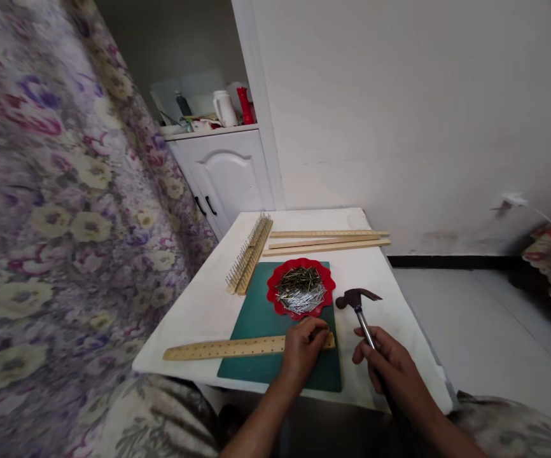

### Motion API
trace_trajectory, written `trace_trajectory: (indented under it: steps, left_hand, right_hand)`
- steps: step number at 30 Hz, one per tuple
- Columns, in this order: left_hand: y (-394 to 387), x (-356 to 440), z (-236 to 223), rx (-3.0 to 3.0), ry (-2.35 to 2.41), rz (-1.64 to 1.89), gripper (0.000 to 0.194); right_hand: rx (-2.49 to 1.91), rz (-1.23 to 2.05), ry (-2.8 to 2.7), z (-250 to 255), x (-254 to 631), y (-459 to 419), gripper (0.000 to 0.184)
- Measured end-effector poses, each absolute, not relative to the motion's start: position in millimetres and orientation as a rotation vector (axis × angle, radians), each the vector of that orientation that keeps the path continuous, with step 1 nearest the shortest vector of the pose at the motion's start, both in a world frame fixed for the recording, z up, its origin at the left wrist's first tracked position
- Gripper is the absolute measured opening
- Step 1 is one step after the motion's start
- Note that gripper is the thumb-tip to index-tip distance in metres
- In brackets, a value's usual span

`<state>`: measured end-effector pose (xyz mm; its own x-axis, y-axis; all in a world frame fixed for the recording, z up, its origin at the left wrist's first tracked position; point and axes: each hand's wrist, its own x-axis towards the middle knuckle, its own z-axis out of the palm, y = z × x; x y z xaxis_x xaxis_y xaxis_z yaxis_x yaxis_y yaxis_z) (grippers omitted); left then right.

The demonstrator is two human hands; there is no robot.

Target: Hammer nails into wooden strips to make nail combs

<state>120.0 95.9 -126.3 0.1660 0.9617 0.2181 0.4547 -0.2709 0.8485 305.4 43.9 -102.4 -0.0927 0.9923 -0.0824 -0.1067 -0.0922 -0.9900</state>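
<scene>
My right hand [390,362] is wrapped round the shaft of a claw hammer [360,305]; its dark head is raised beside a red dish. My left hand [303,346] is closed in a pinch over the right end of a wooden strip [228,349] dotted with rows of small holes. Whatever lies between those fingertips is too small to make out. The strip lies across a green mat [251,318] and sticks out past its left edge. Just beyond my left hand, the scalloped red dish [272,294] holds a heap of nails [301,289], some silvery, some brassy.
Wooden strips studded with upright nails [251,254] stand at the left back of the white-covered table [194,324]. Several bare wooden strips [327,243] lie along the back. A floral curtain [65,222] hangs at left, and a white cabinet [230,172] stands behind.
</scene>
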Motion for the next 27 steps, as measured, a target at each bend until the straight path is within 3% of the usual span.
trace_trajectory:
  steps: [9, 27]
  left_hand:
    - [96, 123, -129, 1.802, 1.386, 1.054, 0.010]
    - [94, 122, -124, 1.814, 1.392, 1.029, 0.008]
  right_hand:
    - [-1.130, 1.517, -1.363, -70, 305, 20, 0.049]
    - [-1.212, 1.483, -1.401, -82, 301, 20, 0.051]
